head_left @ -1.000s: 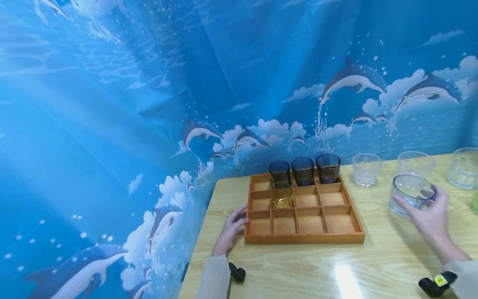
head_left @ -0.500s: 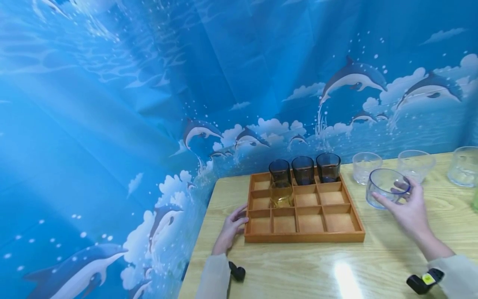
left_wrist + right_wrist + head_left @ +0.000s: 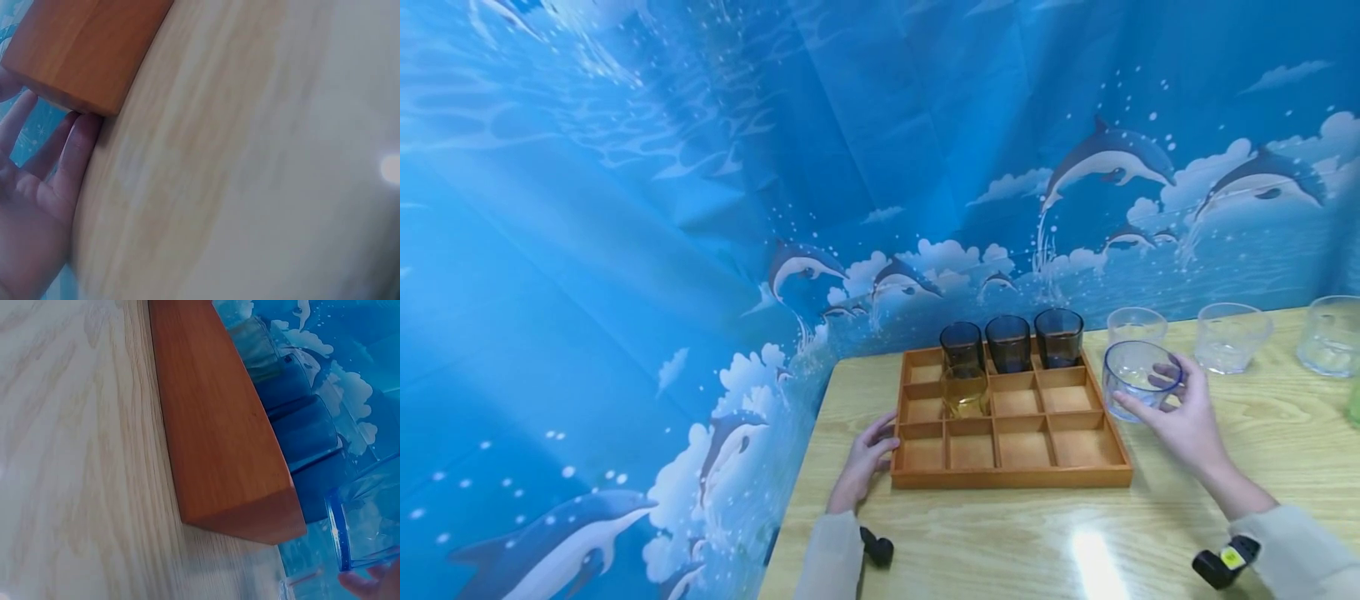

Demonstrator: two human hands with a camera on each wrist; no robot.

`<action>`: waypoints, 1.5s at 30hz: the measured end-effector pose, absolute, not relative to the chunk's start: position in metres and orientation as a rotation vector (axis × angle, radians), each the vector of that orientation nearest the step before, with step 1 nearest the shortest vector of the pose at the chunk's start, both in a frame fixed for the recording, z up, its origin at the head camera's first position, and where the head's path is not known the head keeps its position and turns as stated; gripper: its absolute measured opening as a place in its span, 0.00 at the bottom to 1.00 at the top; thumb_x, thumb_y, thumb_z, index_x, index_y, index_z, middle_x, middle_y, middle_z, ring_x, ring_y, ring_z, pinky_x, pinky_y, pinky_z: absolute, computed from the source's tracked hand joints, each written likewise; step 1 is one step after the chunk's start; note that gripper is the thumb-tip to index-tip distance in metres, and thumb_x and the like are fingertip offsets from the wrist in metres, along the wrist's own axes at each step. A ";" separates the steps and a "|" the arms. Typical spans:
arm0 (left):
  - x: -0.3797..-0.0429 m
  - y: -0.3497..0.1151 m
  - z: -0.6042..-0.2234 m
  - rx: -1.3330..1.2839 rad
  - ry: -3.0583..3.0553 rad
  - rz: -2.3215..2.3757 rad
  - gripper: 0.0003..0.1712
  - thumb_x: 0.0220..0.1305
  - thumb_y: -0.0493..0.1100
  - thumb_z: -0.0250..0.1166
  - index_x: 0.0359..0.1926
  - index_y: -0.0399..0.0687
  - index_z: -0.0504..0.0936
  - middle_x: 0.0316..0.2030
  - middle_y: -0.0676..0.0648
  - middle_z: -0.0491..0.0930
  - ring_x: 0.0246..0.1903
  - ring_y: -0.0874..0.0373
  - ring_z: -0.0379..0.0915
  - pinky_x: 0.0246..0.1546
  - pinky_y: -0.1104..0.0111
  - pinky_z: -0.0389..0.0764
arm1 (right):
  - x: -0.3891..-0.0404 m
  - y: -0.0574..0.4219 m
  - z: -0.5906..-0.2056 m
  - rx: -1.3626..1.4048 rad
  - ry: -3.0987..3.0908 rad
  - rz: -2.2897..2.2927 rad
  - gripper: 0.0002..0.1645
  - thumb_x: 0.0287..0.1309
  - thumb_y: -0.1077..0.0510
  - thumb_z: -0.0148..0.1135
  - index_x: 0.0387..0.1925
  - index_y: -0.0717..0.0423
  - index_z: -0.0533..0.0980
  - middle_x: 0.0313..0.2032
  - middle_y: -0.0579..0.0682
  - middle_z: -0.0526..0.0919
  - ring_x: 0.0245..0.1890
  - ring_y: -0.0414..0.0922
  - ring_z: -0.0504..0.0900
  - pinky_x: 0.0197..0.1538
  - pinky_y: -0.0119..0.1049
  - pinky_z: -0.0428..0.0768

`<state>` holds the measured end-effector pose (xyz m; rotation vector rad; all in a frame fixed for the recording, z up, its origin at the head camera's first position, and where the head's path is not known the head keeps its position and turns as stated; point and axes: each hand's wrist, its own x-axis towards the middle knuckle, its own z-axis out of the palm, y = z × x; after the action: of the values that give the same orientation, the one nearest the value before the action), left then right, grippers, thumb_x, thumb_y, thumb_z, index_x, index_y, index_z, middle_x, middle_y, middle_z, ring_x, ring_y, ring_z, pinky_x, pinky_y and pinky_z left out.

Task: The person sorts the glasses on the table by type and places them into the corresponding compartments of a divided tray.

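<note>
Carrying a clear blue-rimmed glass (image 3: 1141,377) at the right of the head view, the right hand (image 3: 1180,417) has its fingers curled round the glass's near side, thumb to the left and a fingertip showing through the wall, so the glass is held just off the upper right corner of the wooden tray (image 3: 1011,479). The step in hand looks like bringing this glass over to the tray, whose grid shows 3 dark glasses (image 3: 1009,342) standing in the back row and 1 amber glass (image 3: 964,390) in the row below, second cell from the left. The left hand (image 3: 863,462) lies at the lower left of the tray with relaxed, nearly straight fingers touching its outer wall, holding nothing; the left wrist view shows a fingertip against the tray's corner. Judging from the layout, the next move calls for lifting the glass over the tray's right wall and lowering it upright into a free cell, keeping its base clear of the dividers and of the dark glasses nearby. 3 clear glasses (image 3: 1231,336) stand on the table (image 3: 1000,542) toward the upper right.
</note>
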<state>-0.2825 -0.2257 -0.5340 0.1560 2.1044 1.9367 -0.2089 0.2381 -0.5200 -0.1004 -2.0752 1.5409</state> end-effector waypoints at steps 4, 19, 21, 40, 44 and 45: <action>-0.278 -0.224 -0.528 0.173 2.114 1.933 0.29 0.62 0.38 0.59 0.65 0.47 0.67 0.59 0.36 0.67 0.51 0.50 0.71 0.39 0.60 0.78 | -0.219 0.236 -0.533 -0.045 -2.065 1.529 0.54 0.45 0.59 0.72 0.69 0.45 0.50 0.54 0.45 0.66 0.48 0.34 0.68 0.38 0.18 0.70; -0.278 -0.223 -0.529 0.177 2.113 1.947 0.29 0.62 0.38 0.59 0.65 0.48 0.67 0.59 0.36 0.67 0.49 0.51 0.72 0.40 0.58 0.78 | -0.218 0.183 -0.497 0.041 -2.062 1.643 0.54 0.47 0.61 0.71 0.69 0.54 0.48 0.56 0.61 0.63 0.51 0.53 0.65 0.41 0.19 0.70; -0.278 -0.223 -0.528 0.169 2.113 1.949 0.29 0.62 0.38 0.59 0.65 0.48 0.67 0.59 0.36 0.67 0.49 0.52 0.72 0.40 0.58 0.78 | -0.218 0.177 -0.492 0.056 -2.107 1.618 0.55 0.48 0.60 0.70 0.69 0.58 0.46 0.57 0.64 0.61 0.52 0.57 0.64 0.41 0.19 0.70; -0.277 -0.222 -0.529 0.155 2.114 1.964 0.30 0.61 0.38 0.60 0.65 0.47 0.67 0.58 0.36 0.68 0.48 0.51 0.73 0.38 0.60 0.78 | -0.239 0.140 -0.495 0.177 -2.112 1.794 0.55 0.46 0.59 0.72 0.68 0.57 0.47 0.57 0.67 0.62 0.50 0.62 0.70 0.40 0.29 0.77; -0.277 -0.222 -0.529 0.156 2.116 1.962 0.30 0.61 0.38 0.60 0.65 0.47 0.67 0.58 0.36 0.68 0.49 0.51 0.73 0.37 0.61 0.78 | -0.244 0.135 -0.499 0.179 -2.149 1.762 0.54 0.47 0.57 0.71 0.68 0.56 0.47 0.57 0.66 0.62 0.51 0.62 0.69 0.45 0.43 0.76; -0.277 -0.222 -0.529 0.158 2.118 1.960 0.29 0.61 0.38 0.59 0.65 0.47 0.67 0.58 0.36 0.68 0.49 0.51 0.73 0.37 0.60 0.78 | -0.245 0.133 -0.500 0.182 -2.158 1.756 0.54 0.47 0.57 0.71 0.68 0.56 0.47 0.57 0.66 0.62 0.52 0.62 0.69 0.45 0.47 0.75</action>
<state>-0.2765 -0.2216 -0.5289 0.1581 2.1179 1.9602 -0.2454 0.1334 -0.4997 0.1825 -2.1576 1.7563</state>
